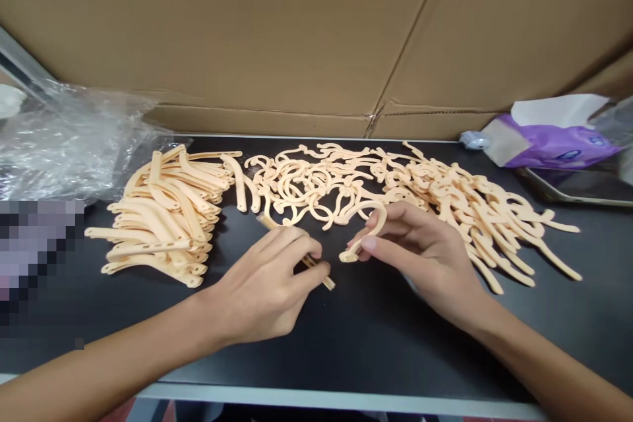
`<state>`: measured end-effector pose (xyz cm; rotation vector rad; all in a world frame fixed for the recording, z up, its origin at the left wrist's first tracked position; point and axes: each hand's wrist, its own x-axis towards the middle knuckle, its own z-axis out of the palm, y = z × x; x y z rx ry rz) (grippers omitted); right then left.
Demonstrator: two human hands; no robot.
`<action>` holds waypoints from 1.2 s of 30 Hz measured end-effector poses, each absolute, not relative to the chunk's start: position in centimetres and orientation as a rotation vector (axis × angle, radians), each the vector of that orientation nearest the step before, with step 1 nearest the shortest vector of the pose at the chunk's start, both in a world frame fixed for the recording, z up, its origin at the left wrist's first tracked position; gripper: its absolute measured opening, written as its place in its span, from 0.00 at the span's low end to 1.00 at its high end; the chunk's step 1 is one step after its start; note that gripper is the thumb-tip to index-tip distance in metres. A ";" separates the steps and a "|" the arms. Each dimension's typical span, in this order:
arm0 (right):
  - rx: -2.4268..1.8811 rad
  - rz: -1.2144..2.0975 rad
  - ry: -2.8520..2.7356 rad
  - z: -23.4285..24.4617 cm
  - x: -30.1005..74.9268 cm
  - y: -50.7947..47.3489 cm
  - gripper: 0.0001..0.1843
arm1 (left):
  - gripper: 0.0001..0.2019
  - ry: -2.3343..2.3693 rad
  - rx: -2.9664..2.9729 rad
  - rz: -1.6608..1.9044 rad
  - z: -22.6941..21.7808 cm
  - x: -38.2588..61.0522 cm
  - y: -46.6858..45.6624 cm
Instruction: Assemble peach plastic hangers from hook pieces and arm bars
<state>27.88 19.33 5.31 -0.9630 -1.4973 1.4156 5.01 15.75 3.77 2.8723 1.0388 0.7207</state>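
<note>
My left hand [281,277] is closed around a long cream-coloured plastic strip [326,282] with slots along it; both its ends stick out past my fingers. My right hand [420,250] pinches a curved, hook-shaped cream plastic piece [380,219] between thumb and fingers. The two held pieces are apart, with a small gap over the black table [356,336]. Left of my hands lies a stacked heap of slotted, bent strips [158,217]. Behind and right of my hands spreads a loose pile of curved hook pieces [445,191].
Clear plastic bags [64,138] lie at the back left. A purple tissue pack [554,138] sits at the back right, with a small bluish object [475,140] beside it. Cardboard [247,26] stands along the table's rear edge.
</note>
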 end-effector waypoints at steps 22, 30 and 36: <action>-0.984 1.315 -1.484 4.8 27.8 20.1 0.05 | 0.15 1.308 2.411 0.500 4.2 4.3 16.9; -0.963 1.300 -1.531 4.8 27.5 19.7 0.05 | 0.10 1.270 2.711 0.504 4.6 3.6 16.9; -0.937 1.331 -1.573 4.7 27.4 19.4 0.07 | 0.11 1.048 2.748 0.652 3.6 4.6 16.6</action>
